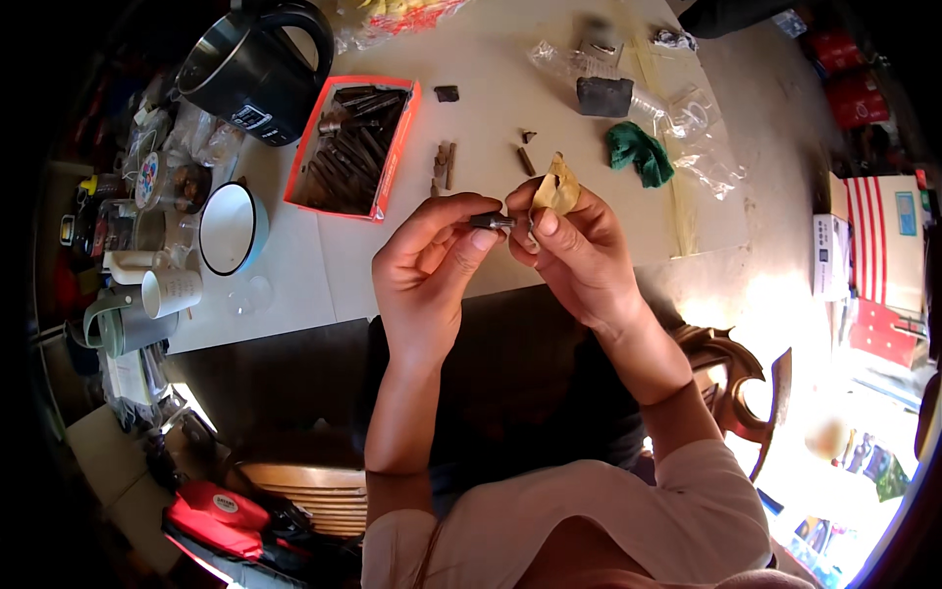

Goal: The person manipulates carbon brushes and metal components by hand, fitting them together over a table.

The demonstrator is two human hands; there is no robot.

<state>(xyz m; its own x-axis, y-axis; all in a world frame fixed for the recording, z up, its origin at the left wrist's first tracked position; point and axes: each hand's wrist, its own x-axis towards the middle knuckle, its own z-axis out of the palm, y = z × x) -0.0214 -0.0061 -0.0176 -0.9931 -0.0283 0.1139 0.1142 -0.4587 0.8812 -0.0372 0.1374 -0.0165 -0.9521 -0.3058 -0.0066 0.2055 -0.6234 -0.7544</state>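
Note:
Near the table's front edge I hold both hands up, fingertips almost meeting. My left hand (432, 250) pinches a short dark metal piece with a narrower shiny tip (492, 221), which points toward the right hand. Between thumb and fingers, my right hand (579, 250) grips a crumpled tan cloth (557, 188) whose top sticks up. Whether the cloth touches the metal tip I cannot tell. Beyond the left hand lies an open red-orange box (381, 211) full of dark rod-like metal pieces (351, 157). Several loose brown rods (450, 165) rest on the table beside it.
A large black mug (257, 83) and a white enamel bowl (230, 231) stand at the left, with a white cup (172, 293) nearer. A green cloth (640, 154), a dark block (604, 96) and clear plastic packaging (692, 113) lie at the right. A carved wooden chair (726, 363) stands by my right arm.

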